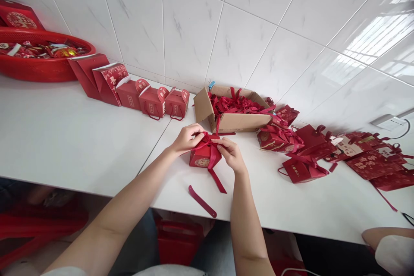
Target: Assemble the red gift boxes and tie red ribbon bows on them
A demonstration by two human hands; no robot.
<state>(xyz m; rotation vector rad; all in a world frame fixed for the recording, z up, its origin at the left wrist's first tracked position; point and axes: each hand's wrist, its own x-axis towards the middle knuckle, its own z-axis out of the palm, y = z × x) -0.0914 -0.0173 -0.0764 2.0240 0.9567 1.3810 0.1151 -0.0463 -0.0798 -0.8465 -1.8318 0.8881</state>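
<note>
Red box (198,158) on table (80,138), between left hand (186,139) and right hand (230,153); both pinch ribbon (213,157) over box top, probably keeping it taut. Carton (244,123) just beyond hands, likely for easy ribbon reach; blocks space ahead. Loose strap (202,202) nearer body. Row of boxes (152,101) past left hand; ribboned box (300,171) past right.

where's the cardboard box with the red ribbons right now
In the head view, the cardboard box stands just right of centre, by the tiled wall, beyond the small red box between the left hand and right hand.
</note>
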